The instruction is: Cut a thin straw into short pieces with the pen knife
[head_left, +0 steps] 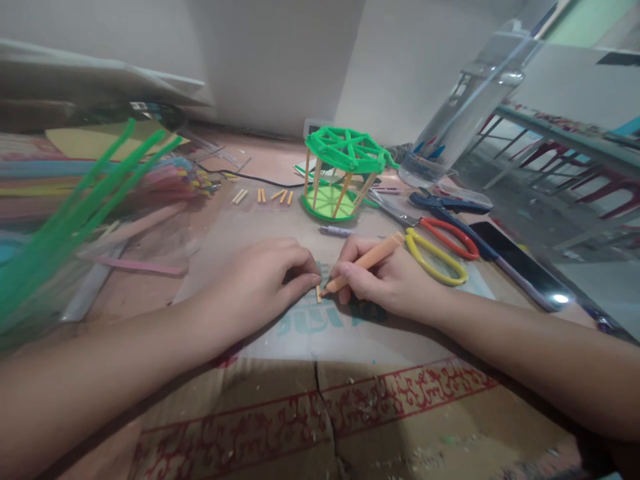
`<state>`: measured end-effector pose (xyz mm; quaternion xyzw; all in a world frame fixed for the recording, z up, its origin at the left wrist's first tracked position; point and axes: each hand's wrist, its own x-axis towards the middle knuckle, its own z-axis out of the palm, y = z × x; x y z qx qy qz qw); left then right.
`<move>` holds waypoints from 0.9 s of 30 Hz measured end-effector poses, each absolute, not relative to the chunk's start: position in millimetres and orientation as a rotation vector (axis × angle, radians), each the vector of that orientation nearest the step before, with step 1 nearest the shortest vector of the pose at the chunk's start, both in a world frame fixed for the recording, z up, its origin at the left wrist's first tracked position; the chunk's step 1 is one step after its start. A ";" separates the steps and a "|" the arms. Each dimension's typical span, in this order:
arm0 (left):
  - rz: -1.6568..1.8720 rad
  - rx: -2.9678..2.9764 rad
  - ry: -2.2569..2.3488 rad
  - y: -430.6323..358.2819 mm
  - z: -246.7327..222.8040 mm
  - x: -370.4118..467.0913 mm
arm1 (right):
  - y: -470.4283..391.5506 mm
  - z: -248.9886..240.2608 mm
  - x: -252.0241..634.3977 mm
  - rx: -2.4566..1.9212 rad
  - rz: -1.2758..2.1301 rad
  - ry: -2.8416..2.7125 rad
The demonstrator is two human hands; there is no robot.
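Observation:
My left hand (270, 277) pinches the upper end of a short, pale wooden stick (319, 294) against a whitish sheet (250, 333) with teal lettering. In my right hand (373, 270) is an orange marker (377, 253), its tip at the stick's side. Beyond my hands stands a small round frame (345, 150) with green fuzzy rims and thin wooden posts. Several short stick pieces (263, 195) lie to its left, some orange and some pale. A purplish pen (335, 231) rests just past my fingers.
Scissors (435, 247) with red and yellow handles, dark blue pliers (445, 207) and a phone (520, 260) lie to the right. A clear bottle (460, 113) stands behind. At left are green pipe cleaners (95, 200) and a coloured bundle (90, 177). Printed cardboard (250, 427) lies in front.

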<state>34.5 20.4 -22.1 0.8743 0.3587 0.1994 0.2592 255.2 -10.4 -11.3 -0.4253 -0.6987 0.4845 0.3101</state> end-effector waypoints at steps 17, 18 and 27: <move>0.520 2.369 1.001 21.5 -22.7 34.8 | -11.5 -11.2 255.4 -1.099 1.316 -1.864; 0.516 2.370 1.001 21.4 -22.6 34.7 | -11.6 -11.3 255.4 -1.101 1.316 -1.862; 0.506 2.369 0.998 22.2 -22.7 34.1 | -8.1 -14.1 254.5 -1.182 1.140 -1.846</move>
